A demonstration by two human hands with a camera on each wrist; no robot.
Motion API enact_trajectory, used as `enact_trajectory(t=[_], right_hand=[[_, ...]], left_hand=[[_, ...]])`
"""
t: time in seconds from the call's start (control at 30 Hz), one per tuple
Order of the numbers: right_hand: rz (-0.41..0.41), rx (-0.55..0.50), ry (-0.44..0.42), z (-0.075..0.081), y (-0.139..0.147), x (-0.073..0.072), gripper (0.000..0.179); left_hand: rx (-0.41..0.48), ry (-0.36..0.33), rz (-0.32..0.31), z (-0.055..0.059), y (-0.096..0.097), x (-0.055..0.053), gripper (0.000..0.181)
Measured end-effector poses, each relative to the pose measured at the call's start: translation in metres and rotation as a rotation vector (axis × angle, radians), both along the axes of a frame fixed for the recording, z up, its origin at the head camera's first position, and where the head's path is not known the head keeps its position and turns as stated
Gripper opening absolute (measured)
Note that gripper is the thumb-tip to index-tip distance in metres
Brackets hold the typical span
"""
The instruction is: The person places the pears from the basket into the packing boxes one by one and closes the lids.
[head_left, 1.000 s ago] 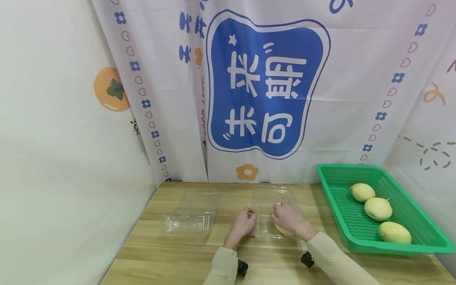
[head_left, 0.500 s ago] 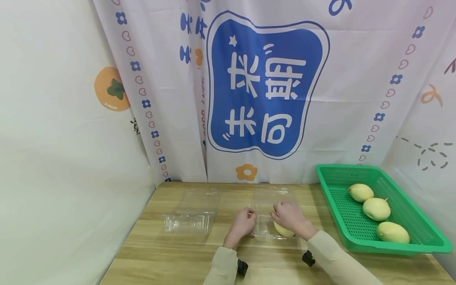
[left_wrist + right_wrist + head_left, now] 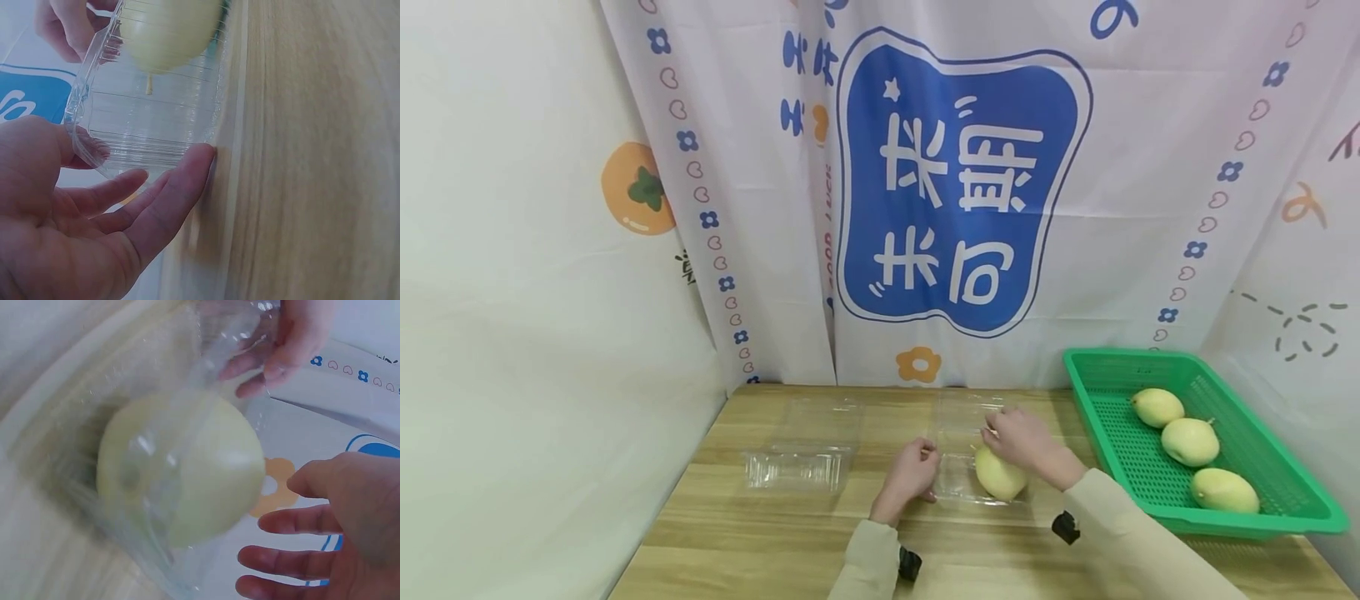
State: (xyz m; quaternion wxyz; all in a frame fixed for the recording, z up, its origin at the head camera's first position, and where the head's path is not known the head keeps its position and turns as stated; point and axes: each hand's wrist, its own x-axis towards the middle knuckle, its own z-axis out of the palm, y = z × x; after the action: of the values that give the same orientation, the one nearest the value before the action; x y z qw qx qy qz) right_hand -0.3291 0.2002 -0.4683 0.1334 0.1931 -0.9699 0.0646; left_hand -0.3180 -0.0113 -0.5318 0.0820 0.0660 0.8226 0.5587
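A pale yellow pear lies in the right end of a clear plastic clamshell box. Its stem shows through the clear wall in the left wrist view. My left hand holds the box's left end, the thumb over the rim and the fingers against the outer wall. Just above and behind the pear is my right hand, its fingers spread and apart from the fruit, as the right wrist view shows. The box's lid lies folded back behind it.
A second clear clamshell box stands with its lid raised back on the left of the wooden table. On the right sits a green basket with three pears. A printed curtain hangs behind the table.
My right hand has let go of the pear and moved slightly up and right, so more of the fruit shows. My left hand has stayed at the box's end.
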Motion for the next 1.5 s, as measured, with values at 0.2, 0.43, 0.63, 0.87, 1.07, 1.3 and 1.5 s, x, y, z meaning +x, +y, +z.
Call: enact_trajectory(t=[0.2, 0.43, 0.63, 0.87, 1.07, 1.3, 1.5], right_hand=[[0.049, 0.006, 0.003, 0.012, 0.004, -0.003, 0.014], [0.062, 0.016, -0.006, 0.022, 0.012, -0.004, 0.019], [0.063, 0.017, 0.061, 0.033, 0.02, -0.005, 0.022], [0.059, 0.049, 0.12, 0.047, 0.035, -0.005, 0.025], [0.04, 0.064, 0.083, 0.059, 0.05, -0.006, 0.034], [0.013, 0.073, 0.03, 0.068, 0.066, -0.007, 0.039], [-0.026, 0.06, -0.01, 0.074, 0.083, -0.009, 0.041]], left_hand=[[0.004, -0.003, 0.006, 0.002, -0.004, -0.002, 0.039], [0.011, -0.01, -0.001, 0.002, -0.003, -0.003, 0.039], [0.008, -0.014, -0.005, -0.001, -0.001, -0.003, 0.039], [0.005, -0.013, 0.0, -0.003, -0.001, -0.004, 0.039], [-0.005, 0.0, 0.003, -0.001, 0.001, -0.002, 0.038], [-0.01, -0.005, 0.0, -0.002, 0.0, -0.003, 0.038], [-0.012, -0.006, 0.002, -0.003, 0.0, -0.003, 0.038]])
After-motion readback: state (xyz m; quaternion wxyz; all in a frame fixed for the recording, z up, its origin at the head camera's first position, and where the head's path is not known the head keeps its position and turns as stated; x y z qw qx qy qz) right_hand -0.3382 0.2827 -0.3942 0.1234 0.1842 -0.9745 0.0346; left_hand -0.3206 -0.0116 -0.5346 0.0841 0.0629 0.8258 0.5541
